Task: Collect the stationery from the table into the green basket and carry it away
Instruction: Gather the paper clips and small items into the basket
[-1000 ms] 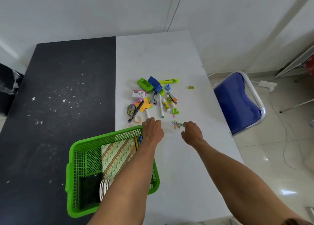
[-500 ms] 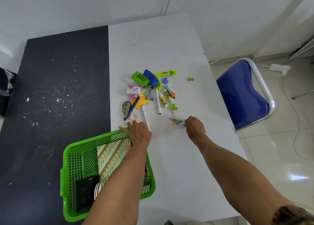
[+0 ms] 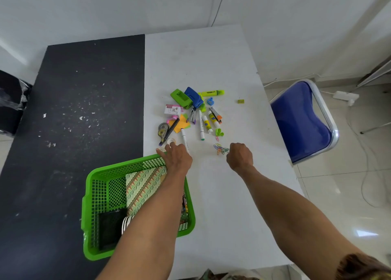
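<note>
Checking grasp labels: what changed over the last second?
Left hand uncurled and slid left along the far rim of the green plastic basket, fingertips now at the small clear tape rolls. Right hand stayed curled beside the coloured paper clips; stationery pile unmoved.

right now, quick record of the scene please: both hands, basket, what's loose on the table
green basket: on the table, holds a patterned notebook
left hand: fingers spread, touching small tape rolls past the basket's far rim
right hand: fingers curled at the coloured paper clips, grip hidden
loose: markers, glue sticks, hole punches, highlighter
</note>
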Demonstrator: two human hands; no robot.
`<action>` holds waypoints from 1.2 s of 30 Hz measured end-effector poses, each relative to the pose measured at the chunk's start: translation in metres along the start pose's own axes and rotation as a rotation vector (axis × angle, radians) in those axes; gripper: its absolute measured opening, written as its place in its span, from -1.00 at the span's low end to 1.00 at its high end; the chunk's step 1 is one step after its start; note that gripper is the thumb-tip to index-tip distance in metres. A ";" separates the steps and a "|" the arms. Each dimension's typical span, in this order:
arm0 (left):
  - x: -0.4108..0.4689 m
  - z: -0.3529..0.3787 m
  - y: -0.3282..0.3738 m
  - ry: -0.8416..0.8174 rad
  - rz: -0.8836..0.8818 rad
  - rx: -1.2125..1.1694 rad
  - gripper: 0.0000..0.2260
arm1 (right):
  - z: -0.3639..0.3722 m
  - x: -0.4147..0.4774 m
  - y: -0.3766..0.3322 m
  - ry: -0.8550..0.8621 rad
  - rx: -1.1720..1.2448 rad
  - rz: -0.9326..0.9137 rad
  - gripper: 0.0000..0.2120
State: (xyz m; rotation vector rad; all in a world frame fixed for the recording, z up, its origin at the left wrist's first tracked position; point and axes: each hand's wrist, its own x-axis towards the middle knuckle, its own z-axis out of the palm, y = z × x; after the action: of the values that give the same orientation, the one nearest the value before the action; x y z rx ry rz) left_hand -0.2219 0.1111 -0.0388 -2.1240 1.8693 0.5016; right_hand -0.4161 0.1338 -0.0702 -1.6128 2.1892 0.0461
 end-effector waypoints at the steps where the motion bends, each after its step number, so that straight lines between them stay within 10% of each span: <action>1: -0.002 0.000 -0.003 0.018 0.013 -0.019 -0.70 | -0.003 -0.003 -0.005 0.015 0.015 0.000 -0.85; 12: -0.057 -0.033 -0.072 0.202 0.184 -0.134 -0.73 | -0.021 -0.086 -0.122 0.111 0.262 -0.306 -0.91; 19: -0.088 -0.047 -0.120 0.217 0.128 -0.134 -0.74 | 0.009 -0.158 -0.155 -0.229 -0.124 -0.531 -0.80; 36: -0.107 -0.035 -0.148 0.240 0.199 -0.132 -0.74 | 0.033 -0.185 -0.150 -0.177 -0.021 -0.401 -0.80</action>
State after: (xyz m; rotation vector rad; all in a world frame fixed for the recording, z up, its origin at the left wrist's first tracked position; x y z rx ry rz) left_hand -0.0843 0.2119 0.0342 -2.1755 2.2540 0.4384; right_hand -0.2239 0.2617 -0.0029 -1.9479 1.7092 0.0908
